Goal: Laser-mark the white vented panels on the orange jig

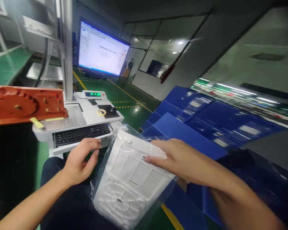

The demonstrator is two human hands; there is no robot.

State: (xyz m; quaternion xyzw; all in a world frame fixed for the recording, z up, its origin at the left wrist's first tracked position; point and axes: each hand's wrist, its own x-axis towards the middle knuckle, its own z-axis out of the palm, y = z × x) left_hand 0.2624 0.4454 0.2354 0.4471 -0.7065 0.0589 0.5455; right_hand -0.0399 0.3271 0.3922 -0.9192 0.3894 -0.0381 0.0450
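A white vented plastic part (132,179) in a clear plastic bag is tilted in front of my body, with slots in its upper half and a round grille pattern below. My right hand (169,156) grips its upper right edge, thumb on the front face and fingers behind. To the left of the bag, my left hand (83,159) is held up with its fingers curved and apart, holding nothing. A small gap shows between it and the bag.
On the left, a white workstation (88,113) carries an orange fixture (26,103), a tape roll (101,112), a mouse and a keyboard (84,134). A monitor (102,49) stands behind. Blue boxes (182,127) fill the right side.
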